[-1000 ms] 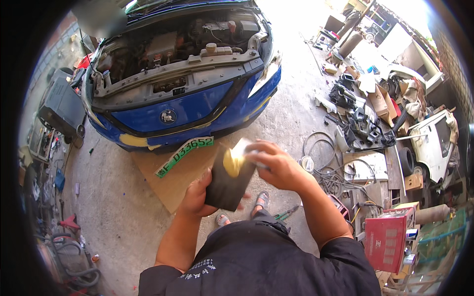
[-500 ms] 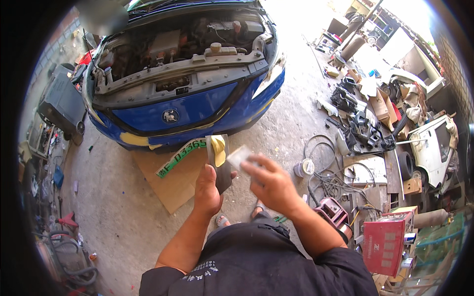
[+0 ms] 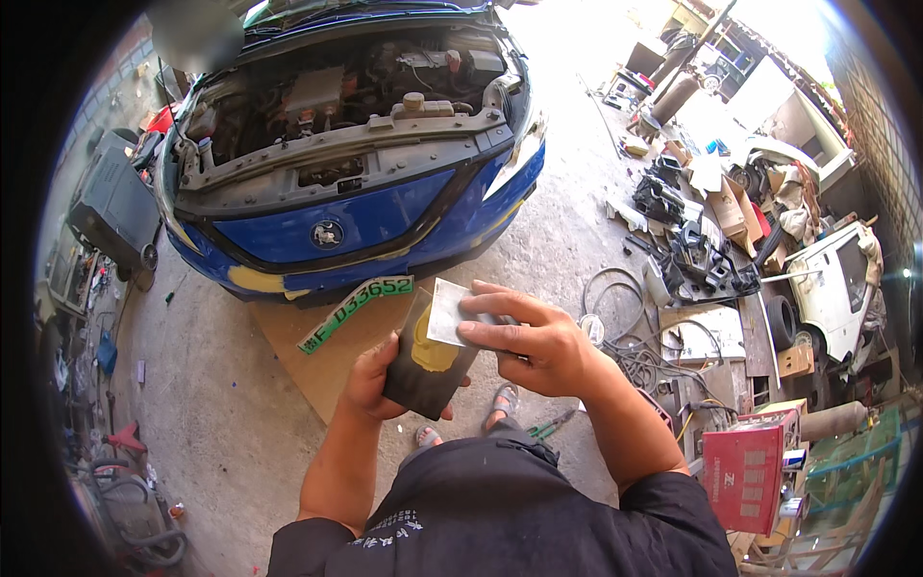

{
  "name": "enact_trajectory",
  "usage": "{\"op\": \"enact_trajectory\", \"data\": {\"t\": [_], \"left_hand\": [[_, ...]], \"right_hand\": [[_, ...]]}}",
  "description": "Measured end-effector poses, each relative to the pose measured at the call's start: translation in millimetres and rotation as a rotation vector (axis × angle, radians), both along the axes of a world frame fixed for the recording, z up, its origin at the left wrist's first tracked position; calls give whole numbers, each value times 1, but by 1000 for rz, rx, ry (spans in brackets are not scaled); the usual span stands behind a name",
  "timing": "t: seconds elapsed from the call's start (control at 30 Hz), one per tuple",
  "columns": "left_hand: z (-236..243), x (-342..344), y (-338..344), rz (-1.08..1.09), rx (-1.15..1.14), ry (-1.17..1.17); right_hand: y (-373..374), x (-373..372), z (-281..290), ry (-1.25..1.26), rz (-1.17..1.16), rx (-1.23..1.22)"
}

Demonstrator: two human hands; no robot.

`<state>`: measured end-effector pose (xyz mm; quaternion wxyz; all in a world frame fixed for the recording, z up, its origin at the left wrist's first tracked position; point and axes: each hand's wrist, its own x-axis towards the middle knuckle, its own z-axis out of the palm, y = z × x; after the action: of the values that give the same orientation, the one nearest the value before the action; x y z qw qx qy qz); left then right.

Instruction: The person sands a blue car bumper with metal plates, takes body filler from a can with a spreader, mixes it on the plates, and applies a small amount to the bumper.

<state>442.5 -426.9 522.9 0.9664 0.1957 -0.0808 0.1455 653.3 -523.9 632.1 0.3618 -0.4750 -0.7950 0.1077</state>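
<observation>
My left hand [image 3: 370,378] grips a dark flat board [image 3: 415,394] from its left edge, with fingertips showing past the far side. On the board's face lies a smeared mound of yellow putty [image 3: 433,358]. My right hand [image 3: 548,338] holds a thin, pale rectangular spreader [image 3: 445,313], two fingers laid along its top and the thumb hidden. The spreader overlaps the upper part of the putty. Beyond both hands stands a blue car [image 3: 375,223] with its bonnet up, and yellow filler patches [image 3: 258,280] mark its front bumper.
A bent green-and-white number plate [image 3: 356,310] hangs below the bumper, above a cardboard sheet [image 3: 298,351]. Pliers [image 3: 552,424] lie by my right foot. To the right are coiled cables [image 3: 639,356], a red machine [image 3: 752,476] and a white car door [image 3: 835,288]. A grey bin [image 3: 115,202] stands left.
The board has tipped flatter and come lower, its putty now spread wider and facing me. My right hand has moved so that the spreader, formerly beside the putty, lies over it.
</observation>
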Motion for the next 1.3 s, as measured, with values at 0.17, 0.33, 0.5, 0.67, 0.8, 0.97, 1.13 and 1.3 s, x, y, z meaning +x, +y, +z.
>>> {"op": "enact_trajectory", "data": {"t": [0.17, 0.33, 0.5, 0.67, 0.8, 0.97, 1.13, 1.3], "left_hand": [[-17, -5, -4, -64, -29, 34], [2, 4, -10, 345, 109, 163], [4, 27, -16, 581, 257, 237], [-27, 40, -10, 787, 868, 495], [-31, 37, 17, 517, 710, 667], [-28, 46, 49, 94, -12, 177], [-24, 85, 66, 94, -80, 239], [-21, 126, 85, 453, -6, 464]], "right_hand": [[-2, 17, -22, 61, -21, -53], [-28, 33, -47, 605, -182, -195], [-28, 3, -99, 1110, -86, -708], [15, 8, -99, 1408, -3, -707], [37, 53, -73, 1374, 156, -564], [78, 83, -58, 524, 328, -258], [112, 121, -91, -21, 134, -228], [125, 144, -102, 93, -358, -51]]}}
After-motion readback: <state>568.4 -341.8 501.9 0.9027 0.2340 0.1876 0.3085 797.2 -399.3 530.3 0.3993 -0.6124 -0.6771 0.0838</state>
